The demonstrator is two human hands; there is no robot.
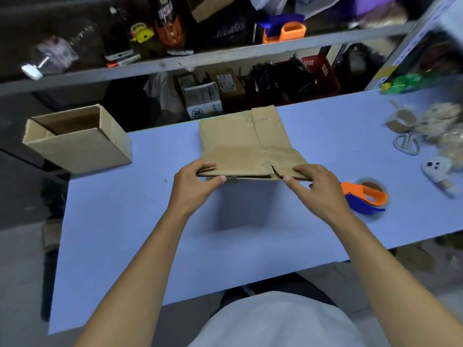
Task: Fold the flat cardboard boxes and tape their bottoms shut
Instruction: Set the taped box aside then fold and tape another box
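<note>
1. Your left hand and right hand each pinch the near edge of the flat cardboard box, which lies between and beyond them on the blue counter.
2. An orange-and-blue tape dispenser lies just right of your right hand.
3. A folded open box stands well left of your left hand.
4. Print on the flat box is too faint to read.

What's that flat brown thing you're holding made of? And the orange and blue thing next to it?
The flat box looks like matte brown corrugated cardboard; its near edge shows layers. The tape dispenser seems to be smooth, slightly shiny plastic, judging by its bright moulded orange and blue parts.
</note>
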